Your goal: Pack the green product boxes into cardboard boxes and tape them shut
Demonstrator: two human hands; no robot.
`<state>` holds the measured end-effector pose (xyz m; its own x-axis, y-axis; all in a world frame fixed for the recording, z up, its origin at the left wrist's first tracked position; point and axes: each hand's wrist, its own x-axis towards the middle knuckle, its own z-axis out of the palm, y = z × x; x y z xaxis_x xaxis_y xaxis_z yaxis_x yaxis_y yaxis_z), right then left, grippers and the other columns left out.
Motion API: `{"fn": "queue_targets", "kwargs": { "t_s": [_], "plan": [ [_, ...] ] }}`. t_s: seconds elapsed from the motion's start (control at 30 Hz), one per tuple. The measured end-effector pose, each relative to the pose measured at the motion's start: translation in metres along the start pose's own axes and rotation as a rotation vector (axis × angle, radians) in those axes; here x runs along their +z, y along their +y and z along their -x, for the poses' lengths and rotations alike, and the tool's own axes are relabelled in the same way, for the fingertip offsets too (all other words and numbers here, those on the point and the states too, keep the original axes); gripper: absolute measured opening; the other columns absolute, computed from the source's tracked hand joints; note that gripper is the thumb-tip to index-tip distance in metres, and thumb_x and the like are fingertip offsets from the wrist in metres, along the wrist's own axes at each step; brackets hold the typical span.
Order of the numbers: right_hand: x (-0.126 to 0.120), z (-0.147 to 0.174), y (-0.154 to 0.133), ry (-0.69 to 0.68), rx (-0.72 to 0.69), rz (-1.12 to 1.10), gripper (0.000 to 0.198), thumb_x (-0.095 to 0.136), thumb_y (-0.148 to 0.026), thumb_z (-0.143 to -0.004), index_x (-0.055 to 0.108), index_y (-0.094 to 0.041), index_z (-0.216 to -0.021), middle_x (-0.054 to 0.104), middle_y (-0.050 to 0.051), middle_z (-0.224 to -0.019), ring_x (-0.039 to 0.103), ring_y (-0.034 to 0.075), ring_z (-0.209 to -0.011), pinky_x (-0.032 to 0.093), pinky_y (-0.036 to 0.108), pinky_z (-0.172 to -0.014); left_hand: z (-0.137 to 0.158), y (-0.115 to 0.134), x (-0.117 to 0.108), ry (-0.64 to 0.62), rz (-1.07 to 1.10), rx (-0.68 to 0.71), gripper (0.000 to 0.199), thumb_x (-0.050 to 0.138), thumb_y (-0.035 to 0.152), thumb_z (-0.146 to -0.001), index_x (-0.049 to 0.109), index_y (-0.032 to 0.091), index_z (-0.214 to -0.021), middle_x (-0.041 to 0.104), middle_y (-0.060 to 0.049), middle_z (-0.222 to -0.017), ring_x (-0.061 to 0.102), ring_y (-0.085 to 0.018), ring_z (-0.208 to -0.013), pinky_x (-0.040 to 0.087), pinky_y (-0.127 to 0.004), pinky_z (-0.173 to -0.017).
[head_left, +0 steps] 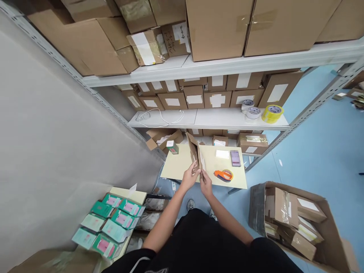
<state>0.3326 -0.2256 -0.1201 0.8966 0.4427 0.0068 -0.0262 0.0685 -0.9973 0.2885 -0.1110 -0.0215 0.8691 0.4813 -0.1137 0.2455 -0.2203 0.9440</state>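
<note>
A flattened, partly opened cardboard box [194,148] is held upright above the pale yellow table [179,165]. My left hand [190,176] grips its lower left side, fingers at the near edge. On the right side, my right hand [206,183] is closed on the same box, with part of the fingers hidden. A small green and white box [172,147] stands at the table's far left corner. To the right lie an orange tape dispenser [223,175], a white label stack [222,154] and a purple pack [235,158], whose surface is blurred.
Behind the table rises a shelf rack [216,118] with sealed cartons, tape rolls [272,113] and a white cable [165,122]. A large carton [257,208] of packed boxes stands on the floor at right. Several green boxes [122,218] cover a side table at left, near the wall.
</note>
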Motion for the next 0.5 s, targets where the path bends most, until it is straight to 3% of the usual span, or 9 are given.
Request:
{"fn": "queue_targets", "kwargs": {
  "t_s": [0.13,0.27,0.4,0.5],
  "plan": [
    [-0.039,-0.016,-0.009,0.087,0.045,0.01,0.056,0.058,-0.047,-0.084,0.072,-0.027,-0.134,0.073,0.009,-0.13,0.051,0.034,-0.143,0.031,0.056,-0.127,-0.038,-0.015,-0.034,-0.015,-0.018,-0.108,0.087,0.077,0.049,-0.087,0.042,0.022,-0.162,0.054,-0.023,-0.155,0.07,-0.028,-0.117,0.053,-0.045,-0.106],
    [-0.071,-0.026,-0.024,0.273,0.1,0.028,0.04,0.06,-0.049,-0.082,0.08,-0.026,-0.108,0.077,0.009,-0.106,0.063,0.036,-0.122,0.048,0.054,-0.111,-0.089,-0.031,-0.073,-0.015,0.014,-0.296,0.105,0.082,0.061,-0.08,0.034,0.021,-0.165,0.042,-0.029,-0.161,0.068,-0.03,-0.116,0.058,-0.042,-0.091],
    [-0.079,-0.028,-0.036,0.359,0.113,0.105,0.035,0.062,-0.055,-0.081,0.078,-0.024,-0.088,0.072,0.006,-0.082,0.065,0.033,-0.103,0.055,0.044,-0.089,-0.147,-0.036,-0.095,-0.007,0.106,-0.345,0.117,0.082,0.07,-0.075,0.027,0.023,-0.167,0.023,-0.029,-0.17,0.069,-0.027,-0.113,0.058,-0.033,-0.084],
    [-0.078,-0.03,-0.04,0.357,0.075,0.134,0.035,0.063,-0.056,-0.081,0.076,-0.024,-0.079,0.066,0.002,-0.072,0.065,0.028,-0.091,0.053,0.038,-0.08,-0.189,-0.032,-0.107,0.008,0.152,-0.334,0.126,0.078,0.076,-0.074,0.015,0.024,-0.169,0.014,-0.026,-0.174,0.064,-0.028,-0.124,0.057,-0.028,-0.083]
  ]
}}
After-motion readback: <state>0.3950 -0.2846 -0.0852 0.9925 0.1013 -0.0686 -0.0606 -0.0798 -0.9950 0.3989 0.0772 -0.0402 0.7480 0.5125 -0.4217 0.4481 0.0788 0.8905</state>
